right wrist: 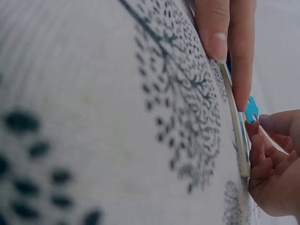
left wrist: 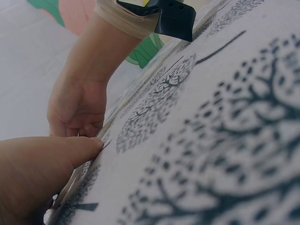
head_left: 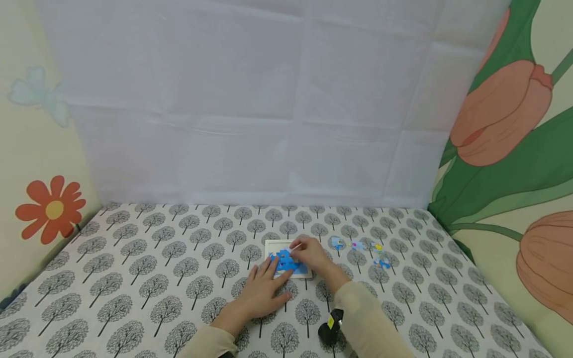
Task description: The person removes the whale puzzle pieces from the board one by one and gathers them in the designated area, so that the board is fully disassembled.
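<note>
A small white-framed jigsaw puzzle [head_left: 268, 247] lies on the cloth, with blue pieces [head_left: 286, 261] joined inside it. My left hand [head_left: 261, 294] rests over its lower left side, fingers straight and spread, fingertips on the blue pieces. At the upper right of the frame, my right hand [head_left: 310, 254] pinches a puzzle piece between thumb and fingers, close over the board. Only a pale edge of that piece shows in the head view. In the right wrist view a bright blue piece [right wrist: 251, 110] stands at the right fingertips, beside a left finger.
Several loose puzzle pieces [head_left: 355, 245] lie to the right of the frame, one blue piece [head_left: 382, 263] nearer me. A black device with a yellow label [head_left: 330, 328] is by the right wrist. The tree-print cloth [head_left: 179, 293] covers the table; a white sheet [head_left: 233, 99] hangs behind.
</note>
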Action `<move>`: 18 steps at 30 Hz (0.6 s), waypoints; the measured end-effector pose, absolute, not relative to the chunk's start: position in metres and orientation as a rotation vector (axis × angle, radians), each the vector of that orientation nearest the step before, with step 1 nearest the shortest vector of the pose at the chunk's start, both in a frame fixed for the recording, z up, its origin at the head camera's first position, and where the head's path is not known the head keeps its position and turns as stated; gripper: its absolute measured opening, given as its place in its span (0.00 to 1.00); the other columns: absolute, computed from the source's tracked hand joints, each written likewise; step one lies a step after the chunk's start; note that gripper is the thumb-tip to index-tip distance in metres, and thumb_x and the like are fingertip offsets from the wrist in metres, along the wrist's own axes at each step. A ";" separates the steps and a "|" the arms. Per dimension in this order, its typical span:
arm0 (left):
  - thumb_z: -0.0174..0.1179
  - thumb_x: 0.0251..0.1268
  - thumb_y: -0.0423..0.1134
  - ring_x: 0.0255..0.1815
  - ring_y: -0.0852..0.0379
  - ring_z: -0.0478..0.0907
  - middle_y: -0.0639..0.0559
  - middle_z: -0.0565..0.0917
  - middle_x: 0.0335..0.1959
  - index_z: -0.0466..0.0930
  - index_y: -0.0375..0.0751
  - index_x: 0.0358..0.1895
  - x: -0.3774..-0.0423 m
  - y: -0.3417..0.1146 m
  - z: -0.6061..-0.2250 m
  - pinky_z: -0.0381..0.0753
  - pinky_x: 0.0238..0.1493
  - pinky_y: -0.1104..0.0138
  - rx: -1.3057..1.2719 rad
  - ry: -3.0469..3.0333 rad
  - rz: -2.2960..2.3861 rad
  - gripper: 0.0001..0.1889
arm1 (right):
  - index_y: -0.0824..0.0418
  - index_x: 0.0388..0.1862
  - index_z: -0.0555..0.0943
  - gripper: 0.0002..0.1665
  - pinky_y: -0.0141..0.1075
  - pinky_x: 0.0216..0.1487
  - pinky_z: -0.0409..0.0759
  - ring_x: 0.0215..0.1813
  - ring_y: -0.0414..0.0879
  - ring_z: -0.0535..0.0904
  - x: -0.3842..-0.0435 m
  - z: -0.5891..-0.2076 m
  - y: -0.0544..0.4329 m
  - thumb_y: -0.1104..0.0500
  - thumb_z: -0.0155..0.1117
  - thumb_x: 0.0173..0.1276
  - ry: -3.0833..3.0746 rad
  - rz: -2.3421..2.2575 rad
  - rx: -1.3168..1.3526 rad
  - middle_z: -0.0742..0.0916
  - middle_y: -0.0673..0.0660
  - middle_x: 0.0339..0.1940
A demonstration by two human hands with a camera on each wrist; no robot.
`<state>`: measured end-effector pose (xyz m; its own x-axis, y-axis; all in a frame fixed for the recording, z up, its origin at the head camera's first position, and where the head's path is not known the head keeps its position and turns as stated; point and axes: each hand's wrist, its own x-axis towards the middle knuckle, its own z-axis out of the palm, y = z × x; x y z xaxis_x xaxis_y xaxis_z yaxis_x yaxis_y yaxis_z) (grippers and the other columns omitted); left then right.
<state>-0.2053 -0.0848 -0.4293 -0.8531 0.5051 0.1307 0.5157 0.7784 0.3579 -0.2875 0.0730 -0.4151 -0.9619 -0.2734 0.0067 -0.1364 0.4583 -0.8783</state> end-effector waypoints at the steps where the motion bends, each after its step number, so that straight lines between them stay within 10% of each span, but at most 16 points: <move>1: 0.46 0.61 0.53 0.64 0.38 0.41 0.34 0.49 0.64 0.63 0.45 0.61 -0.205 -0.085 -0.429 0.43 0.55 0.42 -0.845 -2.936 -0.603 0.27 | 0.65 0.31 0.77 0.05 0.31 0.25 0.72 0.24 0.41 0.73 -0.287 -0.415 0.072 0.68 0.60 0.53 2.566 -1.530 -0.357 0.79 0.52 0.21; 18: 0.47 0.60 0.53 0.64 0.38 0.42 0.34 0.50 0.64 0.63 0.46 0.61 -0.205 -0.085 -0.430 0.43 0.55 0.42 -0.835 -2.927 -0.578 0.27 | 0.65 0.32 0.78 0.07 0.33 0.31 0.73 0.27 0.43 0.75 -0.288 -0.411 0.073 0.70 0.59 0.52 2.562 -1.659 -0.288 0.80 0.52 0.22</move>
<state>-0.2049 -0.0848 -0.4298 -0.8537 0.5010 0.1417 0.5173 0.7850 0.3409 -0.2875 0.0728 -0.4114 -0.9796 -0.1974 0.0383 -0.1157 0.3978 -0.9101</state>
